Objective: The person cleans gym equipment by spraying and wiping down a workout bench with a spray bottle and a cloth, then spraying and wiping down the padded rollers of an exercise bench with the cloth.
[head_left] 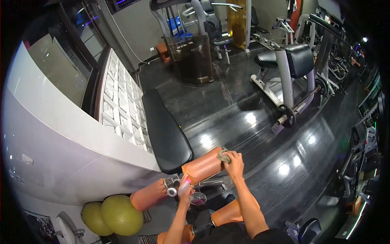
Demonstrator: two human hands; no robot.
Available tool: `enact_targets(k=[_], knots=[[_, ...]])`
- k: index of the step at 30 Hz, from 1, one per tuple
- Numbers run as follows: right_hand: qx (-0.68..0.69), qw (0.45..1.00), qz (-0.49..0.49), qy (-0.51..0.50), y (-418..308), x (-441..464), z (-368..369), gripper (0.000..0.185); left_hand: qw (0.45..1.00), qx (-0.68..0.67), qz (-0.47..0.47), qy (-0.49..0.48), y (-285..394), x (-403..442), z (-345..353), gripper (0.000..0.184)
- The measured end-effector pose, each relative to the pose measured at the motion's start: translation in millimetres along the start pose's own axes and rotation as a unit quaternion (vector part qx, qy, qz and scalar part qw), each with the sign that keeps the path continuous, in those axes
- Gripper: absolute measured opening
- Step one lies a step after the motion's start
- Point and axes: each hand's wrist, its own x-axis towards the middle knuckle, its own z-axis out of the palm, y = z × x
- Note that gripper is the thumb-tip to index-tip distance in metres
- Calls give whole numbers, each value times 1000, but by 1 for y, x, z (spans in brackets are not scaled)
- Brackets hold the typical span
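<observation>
Black bench (167,136), then orange roller pad (203,164) by its near end: probably firm foam, slick cover, brace at the end. Left hand (185,193) grips a bottle (198,198), probably light, squeezable; hold at neck. Partly hidden, could be a sprayer. Right hand (234,163) pinches cloth (222,155) on pad's far end: soft, limp, bunch it.

Crumpled cloth (222,156) on orng pad (203,165), clr btl (198,198) nearby.

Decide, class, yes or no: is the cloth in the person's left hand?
No, the right hand holds the cloth at the end of the orange pad.
</observation>
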Motion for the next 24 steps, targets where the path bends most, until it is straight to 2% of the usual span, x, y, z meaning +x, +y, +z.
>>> enact_targets(k=[2,4,6,7,9,12,14,16,17,18,19,20,22,24], knots=[[23,1000,-19,-6,-20,-9,11,39,1000,18,-11,8,0,2,1,69],[3,989,-147,8,-33,-20,38,40,1000,10,-13,6,1,2,2,70],[63,987,-106,-103,-56,-43,62,45,1000,2,-14,4,1,1,3,71],[64,987,-105,-103,-64,-49,67,45,1000,-5,-20,11,0,0,3,71],[99,968,-138,-183,-74,-56,73,51,999,-10,-26,20,-1,-1,4,72],[61,968,-161,-181,-59,-41,65,53,1000,5,-7,28,-10,-11,9,70],[47,965,-181,-183,-46,-29,64,51,994,34,79,63,-16,-15,13,66],[-11,967,-214,-139,-34,-15,57,46,995,21,64,76,-31,-18,7,63],[-12,966,-215,-140,-29,-7,50,46,997,25,34,62,-37,-19,3,62],[-12,978,-177,-112,-27,1,37,44,998,28,4,49,-40,-20,1,62],[-12,987,-138,-84,-25,7,27,41,998,16,-10,58,-44,-19,3,61],[-13,987,-138,-86,-23,11,20,41,998,15,-11,59,-46,-18,2,61],[-4,997,-38,-70,-18,17,9,38,998,7,-28,64,-52,-15,1,58],[-8,998,-36,-46,-11,14,13,38,997,12,-25,74,-47,-15,3,57]])
